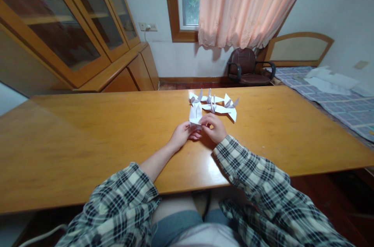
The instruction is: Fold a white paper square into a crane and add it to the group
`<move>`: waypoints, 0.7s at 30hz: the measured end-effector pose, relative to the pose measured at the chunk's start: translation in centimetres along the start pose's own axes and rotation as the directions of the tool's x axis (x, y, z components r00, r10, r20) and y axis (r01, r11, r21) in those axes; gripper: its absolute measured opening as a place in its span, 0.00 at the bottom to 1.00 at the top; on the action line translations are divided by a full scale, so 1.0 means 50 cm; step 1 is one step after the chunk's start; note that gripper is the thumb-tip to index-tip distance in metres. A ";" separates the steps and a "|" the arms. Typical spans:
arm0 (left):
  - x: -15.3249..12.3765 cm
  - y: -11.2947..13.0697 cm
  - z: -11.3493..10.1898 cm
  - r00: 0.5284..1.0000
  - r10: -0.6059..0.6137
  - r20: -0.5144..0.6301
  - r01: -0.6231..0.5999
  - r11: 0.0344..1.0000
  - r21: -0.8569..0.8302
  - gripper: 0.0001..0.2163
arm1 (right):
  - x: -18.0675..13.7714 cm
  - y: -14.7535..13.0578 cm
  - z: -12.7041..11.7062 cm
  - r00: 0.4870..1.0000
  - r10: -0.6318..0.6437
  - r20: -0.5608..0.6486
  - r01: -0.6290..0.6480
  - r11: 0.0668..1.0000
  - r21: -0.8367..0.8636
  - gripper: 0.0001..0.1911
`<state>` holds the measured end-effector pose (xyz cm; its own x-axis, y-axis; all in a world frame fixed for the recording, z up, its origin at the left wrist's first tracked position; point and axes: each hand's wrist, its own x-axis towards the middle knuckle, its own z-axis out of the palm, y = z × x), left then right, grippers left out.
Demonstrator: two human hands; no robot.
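A partly folded sheet of white origami paper (195, 114) is held up just above the table, between my two hands. My left hand (183, 135) grips its lower left side from below, with fingers curled under it. At the lower right edge, my right hand (214, 127) pinches the paper between thumb and fingers. Just beyond stand several finished white paper cranes, among them one at the right (230, 103) with spread wings and one at the left (196, 98), partly behind the held paper.
The wooden table (102, 134) extends widely to both sides. Behind it are a glass-door cabinet (99, 17) on the left, a brown armchair (245, 66) below the pink curtain (236, 5), and a bed (336, 99) with a checked cover on the right.
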<state>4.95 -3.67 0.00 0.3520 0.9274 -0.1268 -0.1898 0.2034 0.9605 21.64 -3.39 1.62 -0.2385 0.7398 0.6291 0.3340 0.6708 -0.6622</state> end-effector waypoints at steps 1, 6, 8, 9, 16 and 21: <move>-0.001 0.001 0.000 1.000 -0.011 -0.003 0.011 1.000 -0.005 0.18 | 0.000 0.000 -0.001 1.000 -0.011 0.014 0.011 1.000 0.003 0.10; -0.003 0.004 -0.002 1.000 -0.024 0.019 0.025 0.998 -0.050 0.17 | -0.002 0.003 -0.002 0.999 0.015 0.036 -0.013 0.999 -0.053 0.09; -0.003 0.005 -0.002 0.999 -0.027 0.033 0.029 0.997 -0.072 0.17 | -0.002 0.005 -0.002 1.000 0.000 0.029 0.002 0.998 -0.069 0.10; -0.004 0.005 -0.003 0.999 -0.030 0.039 0.033 0.996 -0.081 0.17 | -0.001 0.006 -0.003 0.999 -0.021 0.037 0.023 0.998 -0.064 0.11; -0.005 0.006 0.000 0.999 -0.021 0.039 0.025 0.994 -0.106 0.18 | 0.001 0.017 -0.001 0.991 -0.117 0.058 0.119 0.992 -0.030 0.12; -0.003 0.008 0.004 1.000 -0.014 0.007 0.015 0.994 -0.107 0.20 | 0.003 0.021 -0.002 0.978 -0.188 0.091 0.195 0.978 -0.075 0.10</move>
<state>5.02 -3.82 0.44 0.3613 0.9221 -0.1388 -0.2814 0.2497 0.9265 22.07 -2.57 1.06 -0.3792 0.6019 0.7028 0.3484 0.7965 -0.4941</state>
